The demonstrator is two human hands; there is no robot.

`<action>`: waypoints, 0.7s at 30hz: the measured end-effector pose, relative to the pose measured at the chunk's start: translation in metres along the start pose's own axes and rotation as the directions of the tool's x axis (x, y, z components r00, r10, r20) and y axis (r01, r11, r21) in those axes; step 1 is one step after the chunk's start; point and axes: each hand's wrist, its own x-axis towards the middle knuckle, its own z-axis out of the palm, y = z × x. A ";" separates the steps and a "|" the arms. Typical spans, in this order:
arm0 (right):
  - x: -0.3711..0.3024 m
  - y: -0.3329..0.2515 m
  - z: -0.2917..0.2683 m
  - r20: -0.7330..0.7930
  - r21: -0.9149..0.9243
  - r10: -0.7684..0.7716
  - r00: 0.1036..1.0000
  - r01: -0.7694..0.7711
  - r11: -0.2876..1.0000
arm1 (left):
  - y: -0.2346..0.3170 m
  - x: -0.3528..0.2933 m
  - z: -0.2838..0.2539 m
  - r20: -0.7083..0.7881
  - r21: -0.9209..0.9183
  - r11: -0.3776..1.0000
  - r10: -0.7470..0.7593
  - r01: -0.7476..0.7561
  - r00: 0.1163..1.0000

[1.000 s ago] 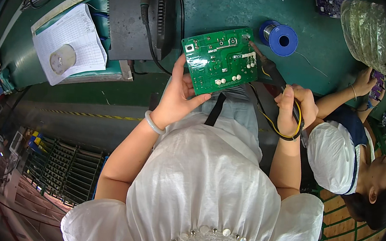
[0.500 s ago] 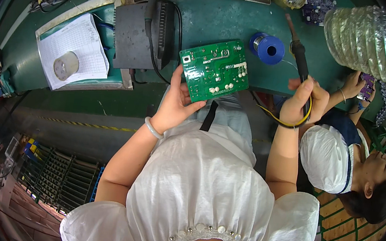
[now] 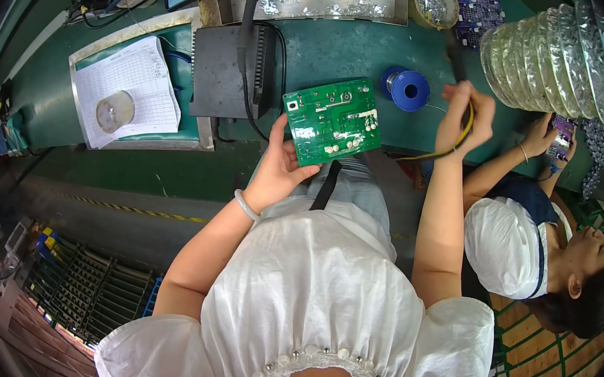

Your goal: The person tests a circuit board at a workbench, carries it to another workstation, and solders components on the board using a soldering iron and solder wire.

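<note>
Where light glares off its left part, our green circuit board (image 3: 336, 121) is glossy; white spots mark its lower and right sides. Our left grip (image 3: 278, 172) pinches its lower-left corner, the board extending up and rightward, near the bench (image 3: 347, 52). Our right grip (image 3: 467, 122) curls round a dark, blurred soldering iron (image 3: 457, 59).

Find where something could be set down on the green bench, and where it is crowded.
Widest patch: green bench, bordered by the metal tray above, dark box left, blue spool right and held green board below. A narrower strip runs below the spool, between the board and the right hand. Crowded: right end, with ribbed duct, purple boards and a co-worker's hands.
</note>
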 end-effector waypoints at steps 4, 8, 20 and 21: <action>-0.005 0.001 -0.004 -0.016 0.007 -0.026 1.000 0.026 1.000 | 0.000 -0.001 0.002 -0.008 -0.020 1.000 -0.004 0.004 1.000; -0.005 -0.003 -0.005 0.073 -0.053 0.029 0.997 -0.026 0.998 | 0.004 0.003 0.004 -0.078 -0.036 0.999 0.015 -0.018 0.997; -0.026 -0.049 0.012 0.329 -0.017 -0.340 0.881 0.366 0.930 | 0.006 0.021 0.007 -0.113 0.038 0.985 0.170 -0.167 0.979; -0.025 -0.048 0.019 0.327 -0.013 -0.349 0.878 0.374 0.927 | 0.005 0.021 0.007 -0.121 0.042 0.981 0.192 -0.189 0.974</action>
